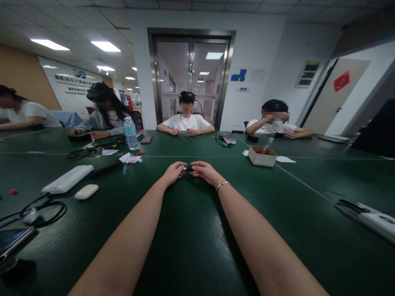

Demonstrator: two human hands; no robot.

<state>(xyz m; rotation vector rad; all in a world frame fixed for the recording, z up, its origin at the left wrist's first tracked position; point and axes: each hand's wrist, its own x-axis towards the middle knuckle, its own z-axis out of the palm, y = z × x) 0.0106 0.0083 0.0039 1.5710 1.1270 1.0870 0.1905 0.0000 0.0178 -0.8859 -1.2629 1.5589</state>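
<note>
Both my arms reach forward over the dark green table (191, 230). Between my fingertips is a small black object with a silvery end (188, 168), too small to name. My left hand (173, 172) pinches its silvery end from the left. The fingers of my right hand (206, 171) are closed on the black end from the right, and a bracelet (222, 186) circles that wrist. The two hands are almost touching, a little above the tabletop.
Left of my hands lie a white power strip (68, 179), a white case (87, 192), a phone (15, 240) and cables. A water bottle (131, 133) and a small box (262, 156) stand farther back. Several people sit across the table.
</note>
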